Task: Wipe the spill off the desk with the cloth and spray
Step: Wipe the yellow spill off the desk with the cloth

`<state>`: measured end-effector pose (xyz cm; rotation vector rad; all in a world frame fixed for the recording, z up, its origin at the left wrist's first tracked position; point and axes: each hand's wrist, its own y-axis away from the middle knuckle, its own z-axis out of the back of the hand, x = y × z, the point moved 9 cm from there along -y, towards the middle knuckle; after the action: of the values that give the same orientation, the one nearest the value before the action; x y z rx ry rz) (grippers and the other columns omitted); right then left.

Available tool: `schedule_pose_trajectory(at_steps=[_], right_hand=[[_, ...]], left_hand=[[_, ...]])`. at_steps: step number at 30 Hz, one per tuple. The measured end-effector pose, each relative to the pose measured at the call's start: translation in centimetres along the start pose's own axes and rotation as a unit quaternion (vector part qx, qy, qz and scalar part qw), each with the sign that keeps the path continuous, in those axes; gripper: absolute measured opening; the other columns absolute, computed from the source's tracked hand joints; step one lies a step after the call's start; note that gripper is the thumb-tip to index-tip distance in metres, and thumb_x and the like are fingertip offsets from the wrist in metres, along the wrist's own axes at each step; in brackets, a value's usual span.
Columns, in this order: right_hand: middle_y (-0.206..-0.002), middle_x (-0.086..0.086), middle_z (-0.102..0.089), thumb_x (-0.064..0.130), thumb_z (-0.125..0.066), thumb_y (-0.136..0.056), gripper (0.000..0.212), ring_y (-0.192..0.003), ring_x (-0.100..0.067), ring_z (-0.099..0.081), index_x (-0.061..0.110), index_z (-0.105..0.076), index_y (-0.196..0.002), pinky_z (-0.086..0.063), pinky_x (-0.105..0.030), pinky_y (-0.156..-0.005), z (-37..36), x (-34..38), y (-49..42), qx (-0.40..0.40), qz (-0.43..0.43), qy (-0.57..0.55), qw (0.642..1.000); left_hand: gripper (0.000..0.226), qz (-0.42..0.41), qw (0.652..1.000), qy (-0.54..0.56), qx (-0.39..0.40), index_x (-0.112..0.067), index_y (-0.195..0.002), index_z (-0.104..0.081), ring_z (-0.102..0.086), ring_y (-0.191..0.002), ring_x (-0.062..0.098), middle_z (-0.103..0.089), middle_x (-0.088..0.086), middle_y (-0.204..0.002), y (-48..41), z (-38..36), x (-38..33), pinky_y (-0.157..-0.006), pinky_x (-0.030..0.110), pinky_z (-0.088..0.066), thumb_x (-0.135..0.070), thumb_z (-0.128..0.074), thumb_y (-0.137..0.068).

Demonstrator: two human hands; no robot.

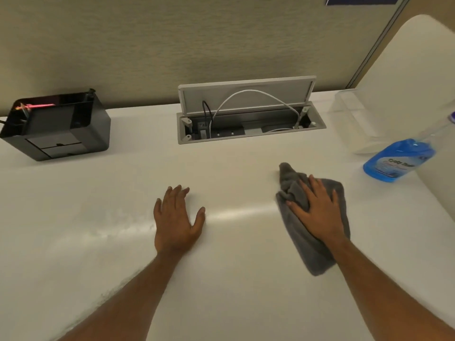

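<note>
A grey cloth [293,185] lies bunched on the white desk [234,279], right of centre. My right hand [317,210] presses flat on top of it, fingers spread over the folds. My left hand [176,220] rests palm down on the bare desk near the middle, fingers apart, holding nothing. A faint wet smear [118,225] shows on the desk just left of my left hand. The spray bottle [400,159], clear with blue liquid, stands at the right, beyond the cloth; its top runs out of view at the frame edge.
A black desk organiser [59,126] sits at the back left. An open cable hatch [246,119] with cords is set into the desk at the back centre. A clear plastic container [357,119] stands at the back right by a white partition [418,70].
</note>
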<state>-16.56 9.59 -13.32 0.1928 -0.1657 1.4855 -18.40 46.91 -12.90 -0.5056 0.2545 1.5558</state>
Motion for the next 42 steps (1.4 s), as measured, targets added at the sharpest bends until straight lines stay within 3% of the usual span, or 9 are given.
schedule_pose_trajectory(at_steps=[5, 9, 14, 18, 25, 29, 35, 42], right_hand=[[-0.166, 0.002, -0.017, 0.079, -0.022, -0.087, 0.083, -0.153, -0.018, -0.012, 0.032, -0.022, -0.156, -0.002, -0.056, -0.122, -0.9, 1.6, 8.5, 0.011, 0.010, 0.012, 1.000], [-0.167, 0.002, -0.006, 0.086, -0.017, -0.082, 0.089, -0.154, -0.019, 0.003, 0.036, -0.022, -0.156, 0.013, -0.056, -0.119, -1.1, 1.4, 11.9, 0.010, -0.055, 0.025, 0.998], [-0.167, 0.003, -0.006, 0.091, -0.017, -0.080, 0.095, -0.154, -0.020, -0.002, 0.035, -0.016, -0.157, 0.000, -0.066, -0.117, -2.0, 2.0, 14.0, 0.000, -0.085, 0.015, 0.996], [-0.167, 0.002, -0.011, 0.089, -0.021, -0.080, 0.091, -0.154, -0.021, -0.005, 0.036, -0.023, -0.155, 0.003, -0.068, -0.116, -1.1, 1.4, 9.7, -0.008, -0.082, 0.012, 0.996], [-0.167, 0.000, -0.002, 0.088, -0.021, -0.080, 0.093, -0.154, -0.024, 0.001, 0.036, -0.012, -0.157, 0.003, -0.070, -0.115, -0.9, 0.4, -2.5, 0.028, -0.046, 0.041, 0.998], [-0.167, 0.001, -0.007, 0.084, -0.029, -0.084, 0.088, -0.154, -0.023, -0.001, 0.036, -0.016, -0.157, 0.002, -0.069, -0.116, -1.1, 0.7, -3.1, 0.024, -0.027, 0.027, 0.999], [-0.167, 0.004, -0.008, 0.084, -0.027, -0.084, 0.086, -0.154, -0.018, -0.002, 0.040, -0.013, -0.156, 0.002, -0.064, -0.119, -1.4, 2.3, 7.5, 0.022, 0.019, 0.013, 0.999], [-0.167, 0.007, -0.011, 0.082, -0.040, -0.086, 0.082, -0.154, -0.017, -0.007, 0.040, -0.024, -0.155, -0.009, -0.065, -0.118, -2.0, 2.3, 21.0, 0.007, 0.036, -0.011, 0.999]], left_hand=[[0.062, -0.023, 0.999, 0.015, 0.017, -0.023, -0.131, -0.057, -0.031, -0.146, 0.023, -0.046, 0.001, -0.150, -0.2, -0.2, 0.2, -0.120, 0.052, -0.015, -0.062, -0.037, -0.088], [0.067, -0.037, 0.998, -0.030, 0.048, -0.028, -0.135, -0.055, -0.024, -0.149, 0.024, -0.040, 0.001, -0.155, -0.2, -0.9, 0.1, -0.122, 0.051, -0.010, -0.069, -0.036, -0.085], [0.072, -0.047, 0.993, -0.068, 0.081, -0.030, -0.146, -0.043, -0.011, -0.153, 0.024, -0.026, 0.002, -0.162, 0.1, -1.8, 0.2, -0.123, 0.052, -0.003, -0.069, -0.031, -0.087], [0.075, -0.056, 0.990, -0.080, 0.100, -0.027, -0.151, -0.037, -0.006, -0.154, 0.025, -0.019, 0.003, -0.165, 0.4, -2.2, 0.3, -0.122, 0.052, -0.001, -0.068, -0.025, -0.089], [0.069, -0.059, 0.990, -0.092, 0.092, -0.022, -0.151, -0.037, -0.013, -0.153, 0.025, -0.021, 0.004, -0.164, 4.2, -2.0, -0.4, -0.121, 0.054, -0.003, -0.059, -0.023, -0.095], [0.069, -0.055, 0.989, -0.097, 0.096, -0.023, -0.152, -0.035, -0.010, -0.154, 0.023, -0.020, 0.003, -0.165, 5.1, -2.1, -0.5, -0.121, 0.053, -0.002, -0.059, -0.021, -0.095], [0.070, -0.051, 0.990, -0.094, 0.092, -0.022, -0.152, -0.037, -0.012, -0.153, 0.023, -0.021, 0.003, -0.165, 5.2, -1.7, -0.9, -0.121, 0.053, -0.003, -0.059, -0.021, -0.095], [0.068, -0.050, 0.989, -0.103, 0.089, -0.022, -0.150, -0.040, -0.018, -0.152, 0.025, -0.025, 0.004, -0.163, 5.2, -1.6, -0.8, -0.121, 0.055, -0.008, -0.059, -0.023, -0.095]])
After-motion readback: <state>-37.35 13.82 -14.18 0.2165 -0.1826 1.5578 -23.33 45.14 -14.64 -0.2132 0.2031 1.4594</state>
